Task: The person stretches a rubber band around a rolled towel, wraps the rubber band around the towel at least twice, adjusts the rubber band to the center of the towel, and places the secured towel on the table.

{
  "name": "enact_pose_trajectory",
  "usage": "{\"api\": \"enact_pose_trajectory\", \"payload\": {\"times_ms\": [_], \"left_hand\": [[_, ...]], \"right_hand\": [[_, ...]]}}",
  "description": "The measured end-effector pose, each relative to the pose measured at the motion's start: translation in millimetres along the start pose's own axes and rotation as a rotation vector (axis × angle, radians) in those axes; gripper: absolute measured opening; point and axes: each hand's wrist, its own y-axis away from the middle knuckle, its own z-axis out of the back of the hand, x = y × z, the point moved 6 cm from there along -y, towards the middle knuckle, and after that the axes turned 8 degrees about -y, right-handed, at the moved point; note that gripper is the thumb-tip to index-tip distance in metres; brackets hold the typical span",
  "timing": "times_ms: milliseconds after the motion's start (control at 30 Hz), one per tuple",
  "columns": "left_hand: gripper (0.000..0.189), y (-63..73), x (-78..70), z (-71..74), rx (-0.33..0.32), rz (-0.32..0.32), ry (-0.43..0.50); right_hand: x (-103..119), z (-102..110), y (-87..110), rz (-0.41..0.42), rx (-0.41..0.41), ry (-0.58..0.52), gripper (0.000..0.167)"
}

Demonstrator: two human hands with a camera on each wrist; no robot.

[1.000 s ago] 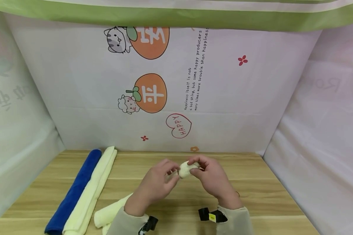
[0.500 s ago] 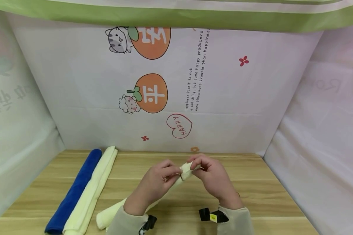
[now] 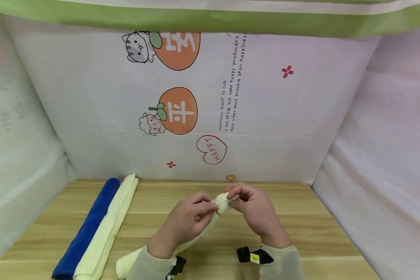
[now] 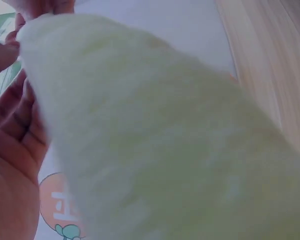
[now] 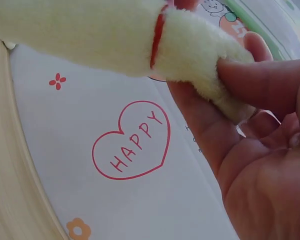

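Observation:
A pale yellow towel (image 3: 223, 203), rolled into a tube, slants up from the tabletop between both hands. A thin red band (image 5: 158, 37) circles it near its upper end. With thumb and fingers, my right hand (image 3: 254, 212) pinches the narrowed tip beyond the band. My left hand (image 3: 189, 217) pinches the roll right at the band. Close up in the left wrist view, the towel (image 4: 135, 125) covers most of the picture and hides part of the left fingers. The left forearm and sleeve overlap the roll's lower part in the head view.
A rolled blue towel (image 3: 87, 229) and a folded pale yellow towel (image 3: 106, 229) lie side by side at the left of the wooden table (image 3: 311, 233). White printed cloth (image 3: 266, 116) walls in the back and both sides.
The left fingers, loosely spread beside the band a second ago, have come together on it. More of the roll shows between the left hand and the table. The right hand keeps the tip.

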Motion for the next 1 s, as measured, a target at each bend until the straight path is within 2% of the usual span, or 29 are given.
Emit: {"api": "enact_pose_trajectory", "payload": {"times_ms": [100,300,600,700,900,1000], "left_hand": [[0.017,0.5,-0.7,1.8,-0.018,-0.008,-0.029],[0.019,-0.2,-3.3,-0.6,-0.013,-0.048,-0.077],[0.015,1.7,0.5,-7.4,0.036,0.023,-0.086],[0.014,2.7,1.3,-9.3,0.1,0.055,-0.09],[0.012,6.3,1.0,-14.0,0.318,0.133,-0.103],[0.012,7.8,0.2,-14.4,0.381,0.151,-0.099]], "right_hand": [[2,-1,-0.4,-0.01,0.013,-0.025,0.014],[-1,2,-0.3,-0.04,0.01,-0.108,0.013],[-4,1,-0.7,-0.067,-0.019,-0.205,0.013],[-4,1,-0.5,-0.102,-0.05,-0.232,0.014],[-3,5,0.8,-0.192,-0.156,-0.201,0.016],[-5,9,1.0,-0.224,-0.207,-0.188,0.018]]}}
